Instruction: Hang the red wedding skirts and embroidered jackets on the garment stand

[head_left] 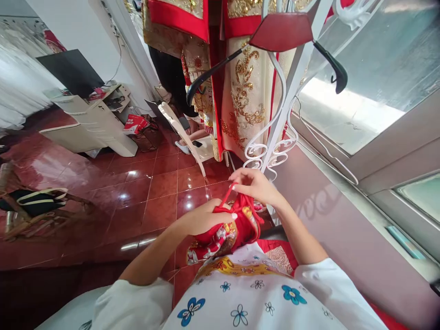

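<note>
A red embroidered garment (223, 236) with gold and white patterns is bunched up in front of my waist. My left hand (213, 217) is closed on its gathered upper part, with the thumb lying over the red fabric. Just above, my right hand (256, 187) pinches a thin red cord (227, 195) between thumb and fingers and pulls a loop of it up from the cloth. More red cord hangs at the garment's right side. Some of the fingers of both hands are hidden behind the fabric.
Ahead, a white metal rack (285, 96) with scrollwork holds long red and gold robes (245, 91) and a dark hanger (282, 32). A white chair (202, 146) stands behind, near a seated person. A desk (99, 123) is at left, a window ledge (330, 224) at right.
</note>
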`<state>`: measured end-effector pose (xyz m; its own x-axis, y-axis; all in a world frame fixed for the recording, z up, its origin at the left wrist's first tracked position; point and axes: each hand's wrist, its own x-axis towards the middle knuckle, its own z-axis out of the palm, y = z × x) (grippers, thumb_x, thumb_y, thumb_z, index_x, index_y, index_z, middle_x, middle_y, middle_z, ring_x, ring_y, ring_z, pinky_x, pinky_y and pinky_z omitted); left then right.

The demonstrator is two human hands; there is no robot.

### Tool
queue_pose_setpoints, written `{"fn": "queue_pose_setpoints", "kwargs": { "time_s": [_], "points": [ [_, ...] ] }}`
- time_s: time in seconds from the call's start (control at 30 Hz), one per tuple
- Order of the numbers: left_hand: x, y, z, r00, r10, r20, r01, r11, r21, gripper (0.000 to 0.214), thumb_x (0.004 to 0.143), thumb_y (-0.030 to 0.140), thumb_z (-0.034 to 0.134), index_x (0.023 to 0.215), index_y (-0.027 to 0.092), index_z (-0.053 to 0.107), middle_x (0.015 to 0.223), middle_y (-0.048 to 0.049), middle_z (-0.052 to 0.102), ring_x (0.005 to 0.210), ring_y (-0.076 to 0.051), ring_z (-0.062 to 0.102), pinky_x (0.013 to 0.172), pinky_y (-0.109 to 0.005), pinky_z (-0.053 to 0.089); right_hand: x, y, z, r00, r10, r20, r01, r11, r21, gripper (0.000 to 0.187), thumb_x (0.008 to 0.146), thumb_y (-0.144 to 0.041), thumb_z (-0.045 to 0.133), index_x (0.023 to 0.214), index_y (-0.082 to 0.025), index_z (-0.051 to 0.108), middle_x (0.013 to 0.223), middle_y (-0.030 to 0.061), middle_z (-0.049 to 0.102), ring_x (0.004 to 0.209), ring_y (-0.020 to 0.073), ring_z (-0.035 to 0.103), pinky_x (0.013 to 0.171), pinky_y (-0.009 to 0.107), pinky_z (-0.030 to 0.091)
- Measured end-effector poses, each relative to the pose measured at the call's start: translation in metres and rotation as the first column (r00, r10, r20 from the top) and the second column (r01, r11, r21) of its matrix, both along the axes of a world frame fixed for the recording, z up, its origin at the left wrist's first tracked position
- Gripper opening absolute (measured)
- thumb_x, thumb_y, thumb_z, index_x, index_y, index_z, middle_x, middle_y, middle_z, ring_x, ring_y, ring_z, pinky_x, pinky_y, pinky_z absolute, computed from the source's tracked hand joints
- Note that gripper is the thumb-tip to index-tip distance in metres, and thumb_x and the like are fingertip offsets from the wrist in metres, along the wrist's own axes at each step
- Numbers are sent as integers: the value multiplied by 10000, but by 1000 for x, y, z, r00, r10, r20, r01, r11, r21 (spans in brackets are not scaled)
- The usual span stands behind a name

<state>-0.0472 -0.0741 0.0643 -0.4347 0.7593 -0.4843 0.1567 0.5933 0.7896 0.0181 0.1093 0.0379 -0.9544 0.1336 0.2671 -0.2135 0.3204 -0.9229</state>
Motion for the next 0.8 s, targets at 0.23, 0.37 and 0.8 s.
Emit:
{"fn": "queue_pose_setpoints", "kwargs": {
  "time_s": [0.23, 0.37, 0.8],
  "points": [
    [9, -8, -21, 744, 425, 516, -437, 893, -105, 288, 569, 319, 649, 787, 202, 502, 634, 37, 619, 616, -151, 601, 620, -268, 456, 43, -23, -17, 822, -544, -166, 565, 744, 357, 191, 731, -105, 460, 892, -176, 532, 879, 46, 583, 806, 169, 529, 712, 283, 422],
    [15, -8, -31, 690, 444, 571, -446, 883, -148, 251, 532, 266, 661, 721, 183, 518, 587, 33, 620, 552, -126, 584, 582, -241, 445, 57, -33, -28, 578, -816, 24, 580, 431, 692, 119, 855, -264, 490, 832, -159, 542, 831, 104, 577, 736, 200, 504, 559, 275, 310],
    [21, -4, -37, 643, 389, 659, -372, 912, -174, 267, 584, 259, 654, 822, 170, 572, 741, -21, 668, 769, -207, 635, 778, -326, 460, 71, -72, -49, 958, -214, 189, 208, 977, 51, 238, 885, -152, 415, 718, -155, 585, 704, 14, 581, 642, 110, 482, 641, 234, 372]
  ]
}}
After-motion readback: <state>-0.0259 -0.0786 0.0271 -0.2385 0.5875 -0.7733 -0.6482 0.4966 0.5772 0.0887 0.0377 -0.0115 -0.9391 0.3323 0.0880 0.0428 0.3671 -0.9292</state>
